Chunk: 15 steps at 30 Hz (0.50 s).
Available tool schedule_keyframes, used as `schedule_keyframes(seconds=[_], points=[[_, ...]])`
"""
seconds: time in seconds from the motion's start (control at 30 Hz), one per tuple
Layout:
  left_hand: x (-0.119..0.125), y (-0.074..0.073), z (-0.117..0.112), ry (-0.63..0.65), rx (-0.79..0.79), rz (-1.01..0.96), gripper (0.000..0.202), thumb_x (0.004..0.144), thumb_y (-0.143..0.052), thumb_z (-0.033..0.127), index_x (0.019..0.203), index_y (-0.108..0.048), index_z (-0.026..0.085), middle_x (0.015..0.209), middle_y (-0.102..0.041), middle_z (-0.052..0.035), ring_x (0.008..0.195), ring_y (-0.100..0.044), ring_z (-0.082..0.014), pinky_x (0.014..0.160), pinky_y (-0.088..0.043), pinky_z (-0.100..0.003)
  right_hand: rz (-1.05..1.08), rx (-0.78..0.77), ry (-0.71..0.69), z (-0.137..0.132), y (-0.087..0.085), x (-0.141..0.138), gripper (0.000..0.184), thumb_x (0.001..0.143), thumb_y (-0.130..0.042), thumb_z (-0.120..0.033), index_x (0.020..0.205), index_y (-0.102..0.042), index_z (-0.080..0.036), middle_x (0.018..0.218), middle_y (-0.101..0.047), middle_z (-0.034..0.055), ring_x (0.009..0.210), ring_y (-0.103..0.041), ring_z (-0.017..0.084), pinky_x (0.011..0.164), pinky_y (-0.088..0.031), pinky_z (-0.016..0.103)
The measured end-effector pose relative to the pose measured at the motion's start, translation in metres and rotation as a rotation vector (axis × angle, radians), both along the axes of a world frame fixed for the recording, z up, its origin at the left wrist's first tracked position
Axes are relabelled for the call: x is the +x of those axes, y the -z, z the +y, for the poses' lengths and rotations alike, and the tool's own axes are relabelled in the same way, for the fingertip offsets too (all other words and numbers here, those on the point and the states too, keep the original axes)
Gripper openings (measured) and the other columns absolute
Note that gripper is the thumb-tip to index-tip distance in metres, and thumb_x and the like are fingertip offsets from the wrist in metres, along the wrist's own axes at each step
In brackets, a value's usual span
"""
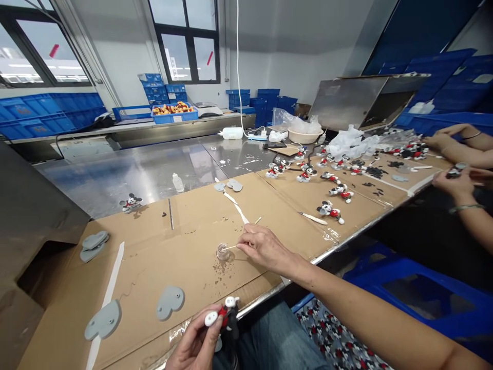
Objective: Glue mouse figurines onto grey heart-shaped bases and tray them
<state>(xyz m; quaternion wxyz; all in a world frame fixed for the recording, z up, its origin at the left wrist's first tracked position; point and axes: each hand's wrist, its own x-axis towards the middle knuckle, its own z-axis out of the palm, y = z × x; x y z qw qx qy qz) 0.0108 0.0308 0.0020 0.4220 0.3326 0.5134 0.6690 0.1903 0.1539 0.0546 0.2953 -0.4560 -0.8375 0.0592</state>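
My left hand is at the bottom edge, fingers closed round a small mouse figurine in black, red and white, held over my lap. My right hand rests on the cardboard sheet and pinches a thin pale stick. The stick's tip dips into a small clear glue pot, with dried drops around it. A grey heart-shaped base lies near the table's front edge, another grey base to its left.
Several finished figurines lie on the cardboard to the right, one more figurine far left. Another person's hands work at the right end. A small white bottle stands on the steel table. Blue crates hold figurines beside my knee.
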Motion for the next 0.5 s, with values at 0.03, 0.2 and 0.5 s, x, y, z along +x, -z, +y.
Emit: schedule_keyframes(seconds=[0.03, 0.2, 0.5], points=[[0.001, 0.0, 0.001, -0.015, -0.015, -0.013, 0.027, 0.055, -0.086, 0.039, 0.07, -0.075, 0.019, 0.079, -0.076, -0.0026, 0.075, -0.071, -0.0165, 0.077, -0.056, -0.015, 0.037, -0.039, 0.005, 0.0, 0.0, -0.001, 0.012, 0.081, -0.064, -0.009, 0.07, -0.067, -0.014, 0.068, -0.053, 0.0002, 0.066, -0.05, 0.011, 0.062, -0.037, 0.023], [0.002, -0.001, 0.003, -0.069, -0.053, -0.023, 0.023, 0.055, -0.086, 0.034, 0.069, -0.075, 0.02, 0.077, -0.076, -0.0013, 0.074, -0.071, -0.0166, 0.077, -0.057, -0.018, 0.404, -0.385, 0.038, -0.007, -0.008, -0.005, 0.013, 0.079, -0.066, -0.011, 0.067, -0.068, -0.014, 0.065, -0.056, -0.0018, 0.063, -0.051, 0.01, 0.061, -0.038, 0.022], [-0.002, 0.006, -0.003, -0.01, 0.019, 0.091, 0.013, 0.063, -0.082, 0.029, 0.071, -0.076, 0.022, 0.081, -0.076, -0.0008, 0.079, -0.07, -0.0167, 0.08, -0.056, -0.019, 0.487, -0.708, -0.165, -0.063, -0.039, -0.017, 0.009, 0.076, -0.067, -0.013, 0.07, -0.072, -0.015, 0.067, -0.057, -0.0019, 0.064, -0.053, 0.009, 0.059, -0.038, 0.021]])
